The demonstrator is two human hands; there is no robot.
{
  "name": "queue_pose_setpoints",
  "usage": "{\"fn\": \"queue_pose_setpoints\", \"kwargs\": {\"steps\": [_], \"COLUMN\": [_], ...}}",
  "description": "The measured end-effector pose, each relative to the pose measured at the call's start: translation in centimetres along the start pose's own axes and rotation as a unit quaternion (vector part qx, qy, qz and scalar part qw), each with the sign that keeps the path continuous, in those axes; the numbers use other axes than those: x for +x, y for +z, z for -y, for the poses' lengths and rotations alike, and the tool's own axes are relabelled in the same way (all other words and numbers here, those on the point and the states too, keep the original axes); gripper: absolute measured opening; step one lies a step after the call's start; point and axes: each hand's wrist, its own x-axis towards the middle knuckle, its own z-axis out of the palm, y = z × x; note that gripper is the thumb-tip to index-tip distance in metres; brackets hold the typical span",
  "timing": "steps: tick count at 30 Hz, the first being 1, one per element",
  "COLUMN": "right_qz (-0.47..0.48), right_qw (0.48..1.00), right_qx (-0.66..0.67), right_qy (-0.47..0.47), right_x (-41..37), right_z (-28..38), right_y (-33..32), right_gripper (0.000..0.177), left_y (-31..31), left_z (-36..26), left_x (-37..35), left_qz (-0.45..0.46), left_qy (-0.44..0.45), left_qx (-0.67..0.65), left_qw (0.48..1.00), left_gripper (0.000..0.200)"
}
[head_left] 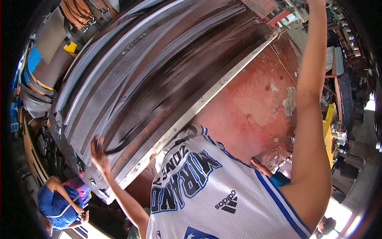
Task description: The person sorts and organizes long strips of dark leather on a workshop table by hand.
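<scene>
My left hand point(99, 155) is at the left end of a long table, fingers partly blurred. It seems closed on the end of a narrow dark strip point(119, 148), which curves away to the right. Many long dark strips point(139, 59), like leather or belt material, lie side by side along the tabletop. One carries the pale marking "XL-127". My right arm point(312, 79) stretches up past the far end of the table. The right hand itself is cut off by the top edge of the picture.
The table's pale worn edge point(203, 101) runs diagonally beside my body. A person in blue point(59, 203) is at lower left. Brown belts with buckles point(77, 16) hang at upper left, near rolled sheet material point(49, 36). The red floor point(242, 103) is worn; a coiled cable point(274, 157) lies there.
</scene>
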Motion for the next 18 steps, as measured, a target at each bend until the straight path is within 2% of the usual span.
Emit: {"fn": "queue_pose_setpoints", "kwargs": {"steps": [2,3,4,6,8,9,10,12,13,14,16,17,18], "right_qz": [-0.160,-0.213,-0.257,-0.163,-0.191,-0.211,-0.231,-0.185,-0.203,-0.220,-0.183,-0.184,-0.187], "right_qw": [0.978,0.967,0.955,0.937,0.889,0.876,0.862,0.812,0.822,0.830,0.810,0.808,0.806], "right_qx": [-0.123,-0.119,-0.118,-0.252,-0.318,-0.325,-0.331,-0.440,-0.397,-0.354,-0.382,-0.367,-0.354], "right_qy": [0.055,0.069,0.083,0.179,0.268,0.288,0.307,0.335,0.354,0.372,0.407,0.422,0.436], "right_x": [-1.7,-2.9,-6.4,-9.6,-13.8,-15.6,-17.2,-20.6,-22.4,-23.8,-25.7,-26.9,-28.1], "right_z": [-1.8,-3.5,-5.7,-11.0,-12.8,-14.8,-16.7,-17.7,-19.0,-20.4,-21.6,-22.3,-22.6], "right_y": [-4.8,-5.8,-1.8,-10.0,-9.5,-10.3,-11.1,-10.3,-10.6,-10.8,-10.3,-10.0,-9.7], "right_gripper": [0.030,0.026,0.024,0.035,0.040,0.038,0.036,0.034,0.034,0.034,0.033,0.030,0.027], "left_y": [-3.7,-6.3,-13.2,-19.7,-21.8,-21.1,-23.6,-24.5,-25.6,-25.2,-26.6,-26.9,-27.3], "left_z": [-4.6,-4.3,-0.2,1.2,-0.2,-2.9,-0.9,0.0,0.9,0.3,2.9,3.4,4.2], "left_x": [-1.8,-3.1,-4.4,-5.9,-7.5,-6.6,-7.3,-9.1,-9.8,-9.6,-11.4,-11.9,-12.3], "left_qz": [0.034,0.065,0.095,0.144,0.170,0.158,0.210,0.214,0.228,0.246,0.241,0.256,0.255], "left_qy": [-0.116,-0.097,-0.083,-0.223,-0.213,-0.310,-0.336,-0.335,-0.364,-0.355,-0.352,-0.320,-0.361], "left_qx": [0.074,0.132,0.182,0.154,0.210,0.197,0.207,0.200,0.184,0.236,0.224,0.251,0.219], "left_qw": [0.990,0.984,0.975,0.952,0.939,0.917,0.894,0.895,0.884,0.871,0.876,0.877,0.870], "left_gripper": [0.024,0.022,0.020,0.015,0.014,0.016,0.021,0.025,0.027,0.027,0.026,0.025,0.026]}}
